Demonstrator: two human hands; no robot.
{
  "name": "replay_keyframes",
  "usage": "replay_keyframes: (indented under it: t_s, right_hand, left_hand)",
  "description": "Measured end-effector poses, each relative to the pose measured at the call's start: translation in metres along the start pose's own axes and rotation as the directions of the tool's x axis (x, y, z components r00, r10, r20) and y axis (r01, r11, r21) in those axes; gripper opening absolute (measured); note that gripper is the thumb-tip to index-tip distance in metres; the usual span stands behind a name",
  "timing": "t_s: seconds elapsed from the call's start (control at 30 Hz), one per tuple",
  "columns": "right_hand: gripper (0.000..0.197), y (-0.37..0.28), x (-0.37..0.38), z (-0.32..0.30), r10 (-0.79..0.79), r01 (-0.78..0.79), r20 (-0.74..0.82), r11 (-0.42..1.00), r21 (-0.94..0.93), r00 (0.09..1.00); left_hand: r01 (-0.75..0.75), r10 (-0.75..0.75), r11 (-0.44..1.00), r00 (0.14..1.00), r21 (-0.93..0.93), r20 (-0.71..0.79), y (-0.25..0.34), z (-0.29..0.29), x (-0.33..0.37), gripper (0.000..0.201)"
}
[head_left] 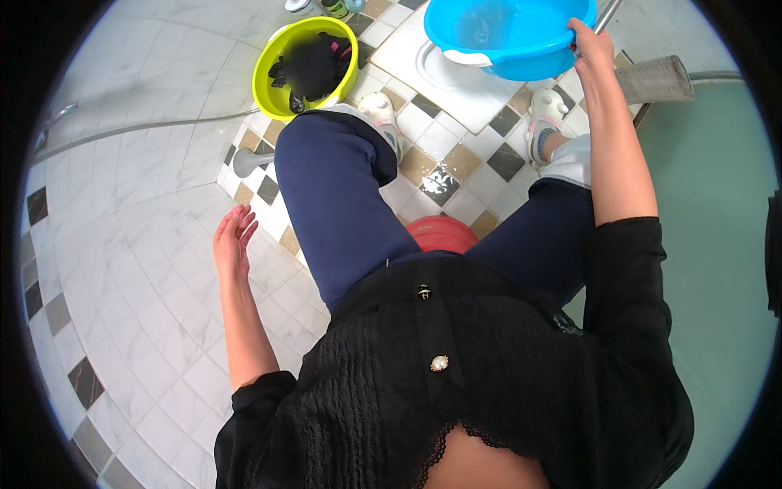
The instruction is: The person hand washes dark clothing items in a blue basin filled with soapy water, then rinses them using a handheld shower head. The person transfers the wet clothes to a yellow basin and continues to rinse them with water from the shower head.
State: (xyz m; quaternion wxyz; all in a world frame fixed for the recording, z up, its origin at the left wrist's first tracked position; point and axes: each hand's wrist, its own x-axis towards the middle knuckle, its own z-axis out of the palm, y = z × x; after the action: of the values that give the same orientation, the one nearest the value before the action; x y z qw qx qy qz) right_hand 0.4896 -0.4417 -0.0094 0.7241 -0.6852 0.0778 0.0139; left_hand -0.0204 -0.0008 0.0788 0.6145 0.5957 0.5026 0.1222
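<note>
My right hand grips the right rim of a bright blue plastic basin at the far side, thumb over the edge. The basin has a white handle on its near left and a wet-looking sheen inside. It is held over a white ceramic floor fixture. Off to the left, my left hand hangs in the air beside my knee, fingers loosely stretched and holding nothing. A lime green basin with dark clothes in it stands on the floor at the far left; part of its contents is blurred.
Beneath me is a red plastic seat-like object. A grey hose runs along the left wall. Small bottles stand behind the green basin. To the right are a beige textured object and a pale green surface. The checkered tile floor looks wet.
</note>
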Motion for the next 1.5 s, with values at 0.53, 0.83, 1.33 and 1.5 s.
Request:
replay_keyframes:
  t_s: [0.53, 0.83, 1.33, 1.5]
  right_hand:
    - [0.03, -0.038, -0.043, 0.036, 0.058, -0.051, -0.186, 0.998, 0.039, 0.981]
    - [0.028, -0.037, -0.041, 0.025, -0.026, 0.002, -0.212, 0.994, -0.109, 0.977]
    - [0.028, -0.027, -0.042, -0.003, -0.044, 0.012, -0.14, 0.975, -0.221, 0.989]
    - [0.024, -0.022, -0.047, -0.002, -0.082, 0.058, -0.109, 0.978, -0.202, 0.991]
  left_hand:
    - [-0.025, 0.027, 0.995, 1.0, 0.099, -0.014, 0.013, 0.016, 0.005, 0.03]
    - [-0.014, 0.021, 0.993, 0.998, 0.119, -0.06, 0.008, -0.005, -0.013, 0.03]
    - [-0.155, 0.158, 0.978, 0.987, 0.141, -0.014, 0.036, 0.009, -0.028, 0.029]
    - [-0.394, 0.388, 0.91, 0.919, 0.126, 0.069, 0.098, 0.046, -0.032, 0.028]
